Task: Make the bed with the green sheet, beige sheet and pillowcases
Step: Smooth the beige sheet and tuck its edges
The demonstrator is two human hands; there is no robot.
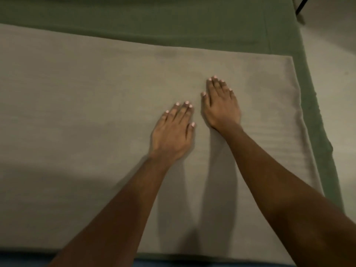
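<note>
Beige sheet [77, 112] pressed flat over the green sheet [173, 22]

The beige sheet is spread across the bed [316, 116], and the green sheet is left showing beneath it along the far and right edges. The left hand [173, 132] and right hand [220, 105] are laid open, fingers straight, palms down on the beige sheet towards the right edge. Both sheets are judged laid; smoothing and the pillowcases, nowhere seen, are judged outstanding.

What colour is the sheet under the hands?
Beige. The head view shows the beige sheet lying on a green sheet.
</note>
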